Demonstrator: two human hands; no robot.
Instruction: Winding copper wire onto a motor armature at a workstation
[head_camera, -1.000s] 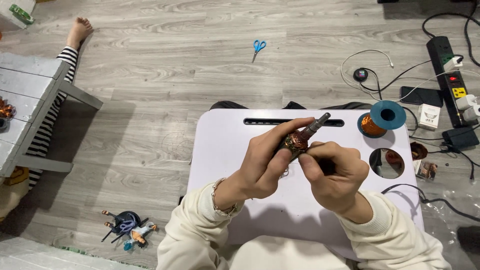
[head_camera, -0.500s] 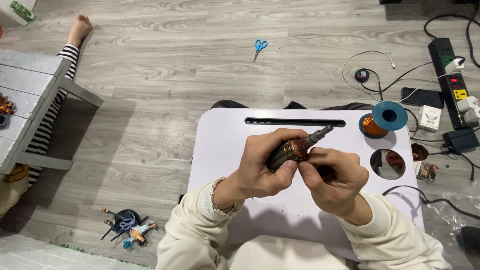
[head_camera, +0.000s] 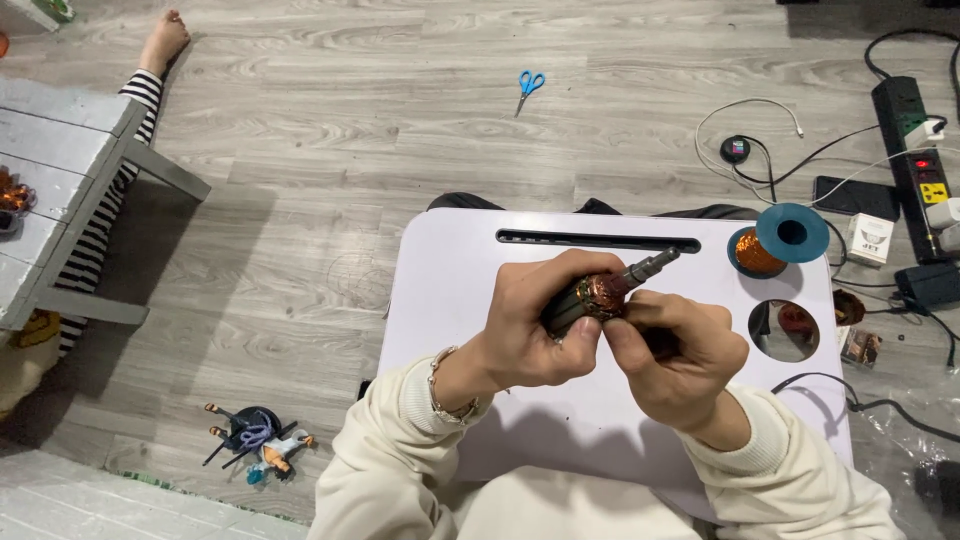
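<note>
My left hand (head_camera: 535, 325) is wrapped around a small motor rotor (head_camera: 600, 292) with copper windings and a grey metal shaft that points up and to the right. My right hand (head_camera: 680, 350) meets it from the right, its fingertips pinched at the copper part of the rotor. Both hands hover above a white lap table (head_camera: 450, 270). A blue spool of copper wire (head_camera: 775, 240) lies on its side at the table's far right corner.
The table has a slot at its far edge and a round hole (head_camera: 785, 330) on the right. Blue scissors (head_camera: 528, 88) lie on the wooden floor. A power strip (head_camera: 915, 150), cables and a phone sit far right. A grey bench (head_camera: 60, 190) and another person's striped leg are left.
The rotor's shaft has tilted lower and more to the right. My right fingers have moved up against the copper windings. Both hands stay over the table's middle.
</note>
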